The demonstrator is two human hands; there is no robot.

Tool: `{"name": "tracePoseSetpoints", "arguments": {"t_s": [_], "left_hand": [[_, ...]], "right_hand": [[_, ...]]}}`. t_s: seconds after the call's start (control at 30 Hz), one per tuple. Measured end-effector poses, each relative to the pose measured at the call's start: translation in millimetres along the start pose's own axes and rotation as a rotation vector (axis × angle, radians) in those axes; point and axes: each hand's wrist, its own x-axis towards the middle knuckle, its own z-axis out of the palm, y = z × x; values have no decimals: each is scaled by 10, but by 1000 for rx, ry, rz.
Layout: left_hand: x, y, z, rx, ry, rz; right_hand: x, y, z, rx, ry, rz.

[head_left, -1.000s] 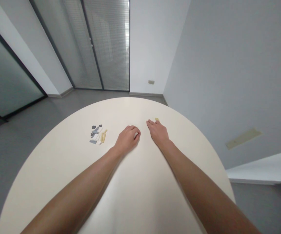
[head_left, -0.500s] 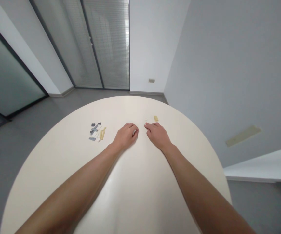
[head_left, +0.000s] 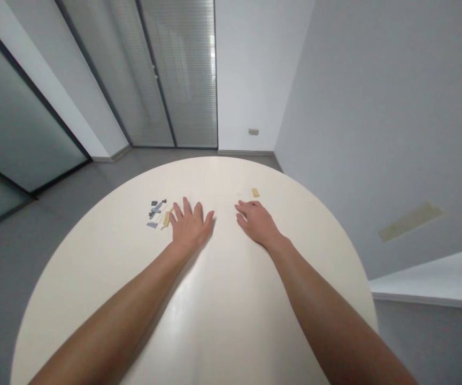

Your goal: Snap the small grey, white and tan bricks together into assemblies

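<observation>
My left hand lies over the table with its fingers spread, palm down and holding nothing. Its outer fingers reach the right side of a pile of small pieces, next to a yellow piece. In that pile are grey flat pieces, dark pieces and thin white ones. My right hand rests palm down on the table, fingers loosely apart, and I see nothing in it. Just beyond its fingertips lie a small white piece and a flat yellow piece.
A round cream-coloured table carries everything. Behind it are a glass partition with blinds and a white wall with a socket plate. A grey wall stands at the right.
My left hand has moved left towards the pile and its curled fingers have spread. My right hand has stayed nearly in place, its thumb and index finger now further apart.
</observation>
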Motion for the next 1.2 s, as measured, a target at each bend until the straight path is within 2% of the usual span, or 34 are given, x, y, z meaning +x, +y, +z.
{"name": "tracePoseSetpoints", "arguments": {"t_s": [0.1,0.2,0.4,0.5,0.7,0.87,0.97,1.07,1.2], "left_hand": [[1,43,-11,3,-18,10],[8,68,-25,21,24,46],[8,61,-30,16,-9,-4],[6,74,-24,43,6,28],[39,106,-3,55,52,239],[28,212,-6,-129,-10,512],[-1,306,-35,-268,-46,664],[-3,353,-65,-379,-88,735],[39,333,-80,-477,-139,740]], "right_hand": [[16,-25,5,-30,-4,-8],[28,-43,11,-46,-6,-6],[40,-46,21,-39,-9,8],[46,-41,33,-34,-10,11],[52,-29,71,2,0,15],[71,-67,72,152,42,-48],[86,-85,73,205,21,-74],[96,-79,85,232,25,-12],[107,-73,92,284,36,54]]}}
